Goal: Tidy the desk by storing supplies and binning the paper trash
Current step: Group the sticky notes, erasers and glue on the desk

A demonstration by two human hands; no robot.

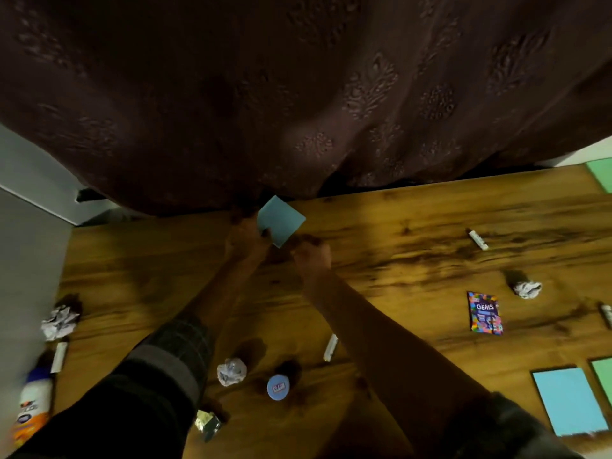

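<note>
Blue note pad [281, 220] pinched by left hand [246, 238] fingers.

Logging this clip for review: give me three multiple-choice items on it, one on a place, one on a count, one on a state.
1. Where does the colourful GEMS candy packet lie on the wooden desk?
A. Right part
B. Left edge
C. Under the sleeve

2. How many crumpled white paper balls are visible?
A. One
B. Three
C. Five

3. What is the left hand doing?
A. Lying flat
B. Pinching the square blue paper sheet
C. Holding a bottle

Answers: 1 A, it lies right of both arms. 2 B, balls at left, centre and right. 3 B, its fingers grip the sheet's corner.
</note>
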